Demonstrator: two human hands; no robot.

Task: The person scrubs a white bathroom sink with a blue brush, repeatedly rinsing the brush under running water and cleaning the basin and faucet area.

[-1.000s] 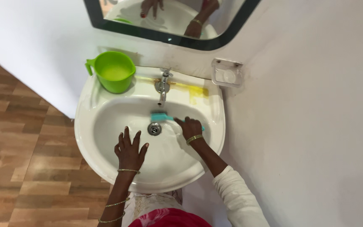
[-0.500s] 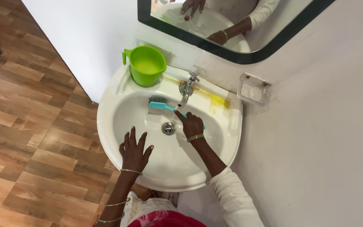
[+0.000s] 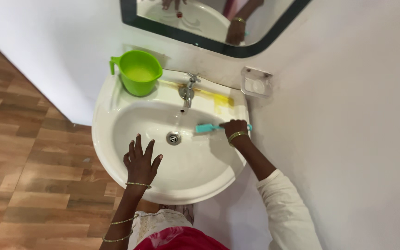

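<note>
The right hand (image 3: 235,130) is gripping the handle of a turquoise plastic scrubbing brush (image 3: 205,128), clenched around it right of centre in the frame, the brush head lying against the inner right wall of the white ceramic wash basin (image 3: 103,139), just right of the metal drain (image 3: 173,137). The left hand (image 3: 140,162) is resting flat, fingers spread and holding nothing, on the basin's lower left slope. A bright green plastic jug (image 3: 137,71) is standing on the rim in the upper left, beside the chrome tap (image 3: 188,90). A clear soap holder (image 3: 256,82) is hanging on the wall, upper right.
</note>
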